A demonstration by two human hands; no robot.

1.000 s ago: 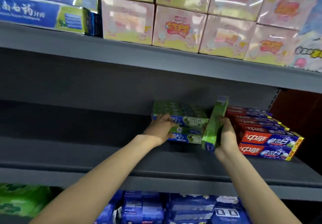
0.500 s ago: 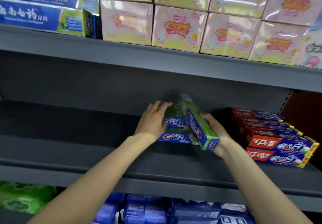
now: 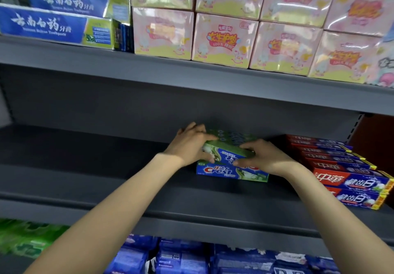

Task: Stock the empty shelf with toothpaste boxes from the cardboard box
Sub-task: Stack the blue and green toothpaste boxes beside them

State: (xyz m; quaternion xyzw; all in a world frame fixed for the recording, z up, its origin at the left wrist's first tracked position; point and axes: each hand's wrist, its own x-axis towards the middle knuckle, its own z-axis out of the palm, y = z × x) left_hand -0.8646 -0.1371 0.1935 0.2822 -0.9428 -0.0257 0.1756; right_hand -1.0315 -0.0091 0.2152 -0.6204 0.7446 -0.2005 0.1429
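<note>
The left hand [image 3: 189, 145] grips the left end of a green Crest toothpaste box [image 3: 229, 153], fingers curled over its top edge and thumb under its front face. The right hand [image 3: 264, 157] grips the right end of the same box, fingers wrapped across the top and the thumb pressed on the front. The held box lies lengthwise on top of a stack of Crest boxes [image 3: 232, 172], its printed face tilted forward and its lettering upside down. The stack sits on the dark grey middle shelf [image 3: 85, 180], near its back wall and somewhat right of the middle; more green boxes of the same kind show behind the hands.

Just beside the stack, toward the right end of this shelf, lie red and blue toothpaste boxes [image 3: 351, 181] in a two-layer stack that reaches from the back wall to the front edge. The stretch of shelf left of the hands is bare grey metal.

On the upper shelf [image 3: 64, 57], blue and green toothpaste boxes [image 3: 55, 27] lie at the left end, stacked two high, and shiny pink wrapped packs [image 3: 223, 39] stand in two layers across the rest of it to the right end. Below the middle shelf, blue packets [image 3: 181, 256] lie under the forearms, and green packets [image 3: 27, 237], blurred, sit at the left.
</note>
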